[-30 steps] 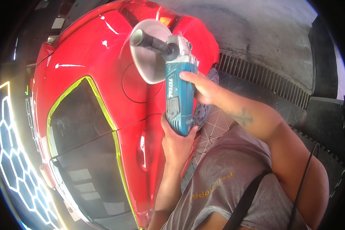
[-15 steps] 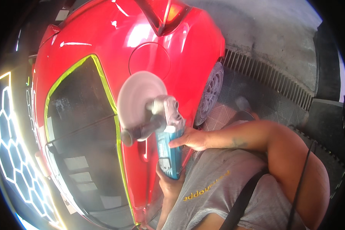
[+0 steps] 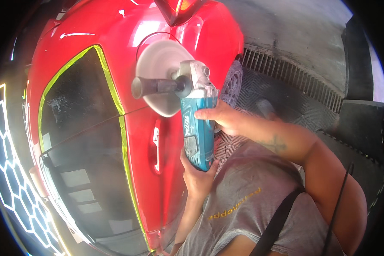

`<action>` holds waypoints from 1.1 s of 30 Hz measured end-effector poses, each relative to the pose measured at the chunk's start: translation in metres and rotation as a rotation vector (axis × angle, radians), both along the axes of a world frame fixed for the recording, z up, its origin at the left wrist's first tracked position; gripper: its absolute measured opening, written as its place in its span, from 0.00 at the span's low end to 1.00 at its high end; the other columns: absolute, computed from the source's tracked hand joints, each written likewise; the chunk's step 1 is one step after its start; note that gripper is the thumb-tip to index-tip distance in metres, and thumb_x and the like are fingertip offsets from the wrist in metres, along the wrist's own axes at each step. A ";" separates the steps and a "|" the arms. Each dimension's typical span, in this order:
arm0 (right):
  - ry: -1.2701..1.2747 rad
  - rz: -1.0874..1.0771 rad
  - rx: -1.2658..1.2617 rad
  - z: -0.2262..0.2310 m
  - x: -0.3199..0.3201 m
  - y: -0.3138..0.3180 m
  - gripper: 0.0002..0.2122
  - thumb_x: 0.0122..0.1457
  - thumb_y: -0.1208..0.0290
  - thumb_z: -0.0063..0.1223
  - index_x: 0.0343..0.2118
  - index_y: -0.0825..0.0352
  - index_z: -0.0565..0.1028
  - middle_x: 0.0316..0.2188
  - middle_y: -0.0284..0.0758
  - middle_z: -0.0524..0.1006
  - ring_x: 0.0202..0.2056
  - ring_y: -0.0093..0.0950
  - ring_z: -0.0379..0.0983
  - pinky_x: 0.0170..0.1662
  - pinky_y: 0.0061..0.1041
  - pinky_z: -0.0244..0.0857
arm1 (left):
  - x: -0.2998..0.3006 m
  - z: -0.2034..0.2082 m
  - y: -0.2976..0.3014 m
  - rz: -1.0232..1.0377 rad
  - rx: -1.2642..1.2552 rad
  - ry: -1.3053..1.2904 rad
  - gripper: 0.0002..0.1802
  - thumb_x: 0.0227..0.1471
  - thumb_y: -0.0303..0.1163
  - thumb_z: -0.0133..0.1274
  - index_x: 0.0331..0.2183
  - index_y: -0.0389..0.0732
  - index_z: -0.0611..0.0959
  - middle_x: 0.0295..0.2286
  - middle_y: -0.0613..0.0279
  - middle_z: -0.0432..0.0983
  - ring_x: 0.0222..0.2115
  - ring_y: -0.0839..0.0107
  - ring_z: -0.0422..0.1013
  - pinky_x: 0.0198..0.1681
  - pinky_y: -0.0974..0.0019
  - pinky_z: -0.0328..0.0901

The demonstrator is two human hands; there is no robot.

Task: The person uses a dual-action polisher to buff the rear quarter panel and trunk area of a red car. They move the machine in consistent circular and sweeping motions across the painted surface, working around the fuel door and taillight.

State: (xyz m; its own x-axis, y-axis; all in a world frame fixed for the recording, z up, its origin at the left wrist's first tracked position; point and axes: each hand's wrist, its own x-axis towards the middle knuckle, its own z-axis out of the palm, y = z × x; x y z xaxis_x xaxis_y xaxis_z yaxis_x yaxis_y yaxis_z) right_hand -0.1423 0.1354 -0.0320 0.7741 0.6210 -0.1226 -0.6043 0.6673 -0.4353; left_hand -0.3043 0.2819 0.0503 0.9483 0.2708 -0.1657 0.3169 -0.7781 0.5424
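A teal rotary polisher with a grey metal head carries a pale, round polishing pad, its surface smeared by spinning. My right hand is closed round the front of the body, thumb lying across its top. Behind it, my left hand grips the rear end from underneath. The dark side handle points left, with neither hand on it. The pad lies over the red car's rear side panel and covers part of the round fuel flap; whether it touches the paint I cannot tell.
Yellow-green masking tape borders the dark side window. A door handle is left of the polisher. A rear wheel and a floor grate lie to the right. A black cord hangs over my right arm.
The polisher has moved up in the view, its pad now overlapping the fuel flap. Its side handle has swung from lower left to left. The car has shifted slightly up and left in view.
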 end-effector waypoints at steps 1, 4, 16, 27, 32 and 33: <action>0.018 0.006 -0.041 0.003 0.000 -0.003 0.20 0.60 0.68 0.74 0.54 0.65 0.80 0.47 0.35 0.85 0.48 0.29 0.83 0.56 0.38 0.76 | 0.002 0.001 -0.003 0.016 -0.027 0.000 0.64 0.44 0.41 0.79 0.70 0.39 0.55 0.50 0.27 0.79 0.49 0.29 0.78 0.50 0.40 0.74; -0.005 0.057 0.017 0.009 -0.021 0.011 0.21 0.60 0.67 0.74 0.55 0.64 0.80 0.47 0.34 0.85 0.49 0.29 0.82 0.58 0.38 0.75 | -0.024 0.003 0.009 0.027 0.071 -0.001 0.63 0.44 0.40 0.78 0.71 0.41 0.55 0.49 0.27 0.79 0.49 0.31 0.79 0.51 0.40 0.74; -0.013 0.252 0.260 -0.043 -0.042 0.043 0.30 0.58 0.69 0.73 0.64 0.61 0.72 0.55 0.34 0.80 0.60 0.33 0.76 0.65 0.43 0.69 | -0.056 0.006 0.032 0.034 0.397 0.025 0.64 0.44 0.46 0.78 0.71 0.41 0.56 0.35 0.37 0.85 0.32 0.35 0.82 0.34 0.43 0.78; -0.073 0.172 0.310 -0.038 0.072 -0.014 0.29 0.60 0.64 0.73 0.63 0.62 0.73 0.56 0.35 0.81 0.58 0.33 0.78 0.65 0.46 0.71 | 0.069 0.023 -0.032 0.056 0.245 0.077 0.66 0.42 0.43 0.79 0.72 0.45 0.55 0.43 0.32 0.83 0.40 0.31 0.81 0.42 0.40 0.77; -0.026 0.260 0.240 -0.025 0.000 0.017 0.30 0.59 0.73 0.73 0.64 0.63 0.73 0.55 0.34 0.81 0.59 0.32 0.76 0.66 0.42 0.68 | -0.020 0.022 0.009 0.096 0.224 0.057 0.71 0.37 0.44 0.82 0.73 0.47 0.54 0.46 0.33 0.83 0.43 0.33 0.82 0.45 0.41 0.78; 0.009 0.279 0.242 -0.022 -0.009 0.020 0.29 0.60 0.74 0.72 0.64 0.63 0.73 0.55 0.34 0.81 0.59 0.32 0.76 0.66 0.42 0.68 | -0.024 0.024 0.011 0.075 0.249 0.059 0.69 0.40 0.45 0.80 0.73 0.45 0.53 0.45 0.33 0.83 0.41 0.33 0.82 0.44 0.41 0.78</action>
